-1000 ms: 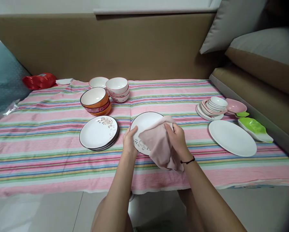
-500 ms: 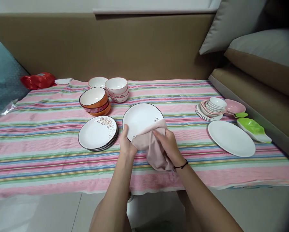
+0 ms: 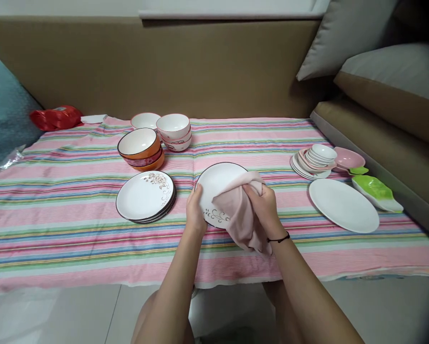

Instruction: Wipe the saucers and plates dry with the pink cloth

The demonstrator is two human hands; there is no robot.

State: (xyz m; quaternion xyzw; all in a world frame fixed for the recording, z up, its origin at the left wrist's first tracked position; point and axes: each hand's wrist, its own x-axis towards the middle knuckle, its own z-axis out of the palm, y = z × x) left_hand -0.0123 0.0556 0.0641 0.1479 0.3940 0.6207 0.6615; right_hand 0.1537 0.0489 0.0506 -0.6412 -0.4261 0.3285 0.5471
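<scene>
My left hand (image 3: 196, 210) grips the left edge of a white plate (image 3: 214, 184) with a dark rim and a brown vine pattern, thumb on top. Bunched in my right hand (image 3: 262, 205) is a dusty pink cloth (image 3: 241, 215), pressed over the plate's right side, where it hides part of the rim. The cloth's loose end hangs toward the front edge. Just left of my left hand lies a stack of similar plates (image 3: 144, 196), the top one bearing a brown flower.
Behind the plates stand orange and red bowls (image 3: 139, 145) and pink-rimmed bowls (image 3: 173, 129). To the right are an oval white platter (image 3: 343, 205), a green leaf-shaped dish (image 3: 374, 191), a pink dish (image 3: 348, 157) and stacked small bowls (image 3: 322, 155). A red bundle (image 3: 57, 118) lies far left on the striped cloth (image 3: 74, 229).
Both hands have moved slightly right with the plate and cloth. The plate has turned, showing more of its vine pattern near the front, and the cloth now covers its right side.
</scene>
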